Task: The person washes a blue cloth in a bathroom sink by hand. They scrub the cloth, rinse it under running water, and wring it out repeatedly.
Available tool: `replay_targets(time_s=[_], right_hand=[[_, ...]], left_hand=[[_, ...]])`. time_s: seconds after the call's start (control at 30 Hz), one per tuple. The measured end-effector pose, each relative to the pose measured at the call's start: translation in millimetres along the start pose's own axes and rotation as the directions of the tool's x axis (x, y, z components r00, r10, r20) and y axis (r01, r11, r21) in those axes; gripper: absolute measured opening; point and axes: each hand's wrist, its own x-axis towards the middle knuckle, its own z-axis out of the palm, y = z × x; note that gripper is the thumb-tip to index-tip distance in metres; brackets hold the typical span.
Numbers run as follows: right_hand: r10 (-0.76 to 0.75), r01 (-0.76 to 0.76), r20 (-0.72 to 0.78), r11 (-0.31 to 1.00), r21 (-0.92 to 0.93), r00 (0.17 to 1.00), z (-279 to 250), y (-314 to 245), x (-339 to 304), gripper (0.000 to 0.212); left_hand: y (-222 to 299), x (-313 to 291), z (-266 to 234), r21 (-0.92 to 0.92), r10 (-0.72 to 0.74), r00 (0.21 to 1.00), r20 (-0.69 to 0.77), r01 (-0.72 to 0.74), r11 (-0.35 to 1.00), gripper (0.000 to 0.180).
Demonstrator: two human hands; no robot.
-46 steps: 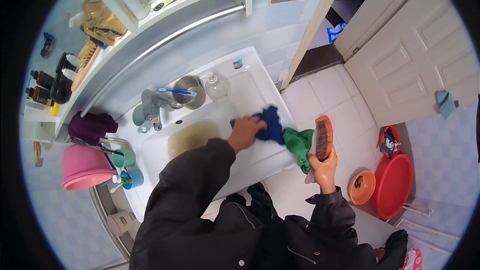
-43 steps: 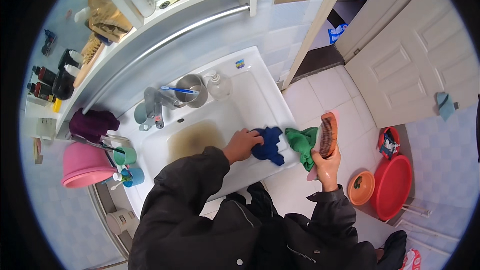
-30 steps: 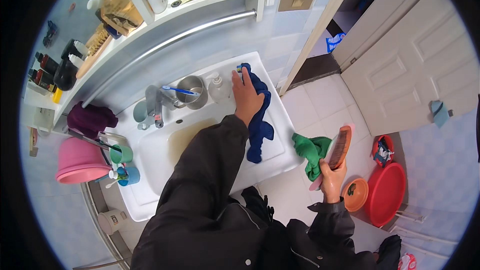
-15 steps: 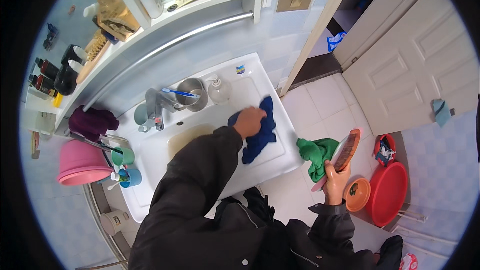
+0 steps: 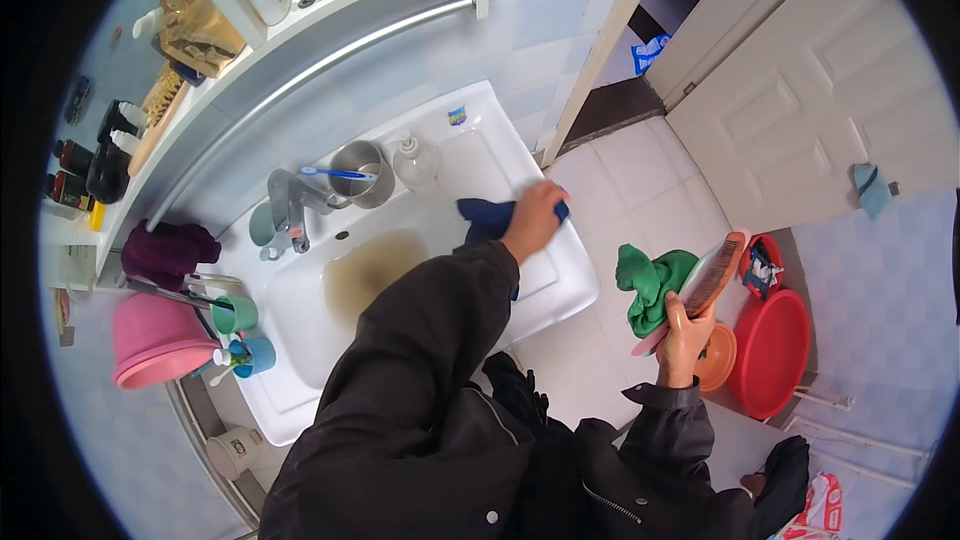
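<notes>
My left hand (image 5: 533,224) is at the right end of the white sink (image 5: 578,292), its fingers curled on a dark blue cloth (image 5: 486,219). Part of that cloth lies bunched on the ledge; the rest is hidden under my hand and sleeve. Out past the sink's right edge, my right hand (image 5: 685,342) grips an orange comb (image 5: 716,282) with dark teeth. A flat piece with a pale, pinkish edge is held along with it. A crumpled green cloth (image 5: 655,282) hangs from the same hand. Brownish water (image 5: 372,268) lies in the basin.
Behind the basin stand a faucet (image 5: 288,208), a metal mug (image 5: 376,190) with a blue toothbrush (image 5: 335,174), and a clear pump bottle (image 5: 415,164). Cups and a pink basin (image 5: 150,338) are at the left. A red tub (image 5: 778,360) and an orange bowl (image 5: 716,365) sit at the right.
My left hand has slid right across the ledge, taking part of the blue cloth along toward the sink's edge. My right hand keeps its hold on the comb and green cloth. The view has shifted slightly.
</notes>
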Motion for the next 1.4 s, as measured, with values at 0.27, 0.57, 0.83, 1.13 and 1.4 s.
replay_targets(time_s=[0.27, 0.57, 0.83, 1.13, 1.4], right_hand=[[-0.034, 0.034, -0.010, 0.999, -0.007, 0.999, 9.2, -7.0, -10.4, 0.035], [-0.015, 0.015, 0.033, 1.000, 0.026, 0.999, 23.3, -10.2, -32.5, 0.037], [-0.037, 0.037, 0.042, 0.999, -0.001, 0.998, 29.1, -15.3, -29.5, 0.035], [-0.020, 0.021, 0.053, 1.000, -0.015, 0.998, 33.5, -14.1, -14.6, 0.034], [-0.054, 0.072, 0.222, 0.995, -0.076, 0.974, 52.0, -2.7, 9.8, 0.030]], left_hand=[[60.9, -82.9, -42.3, 0.475, -0.019, 0.849, 0.528, -0.276, 0.836, 0.068], [38.7, -141.2, -94.2, 0.270, -0.039, 0.771, 0.636, -0.175, 0.947, 0.059], [-5.2, -124.3, -143.3, 0.350, -0.187, 0.967, 0.172, 0.117, 0.929, 0.051], [41.8, -91.8, -26.4, 0.213, -0.034, 0.945, 0.326, -0.038, 0.976, 0.046], [47.4, -146.2, -87.3, -0.099, 0.174, 0.667, 0.724, -0.149, 0.984, 0.045]])
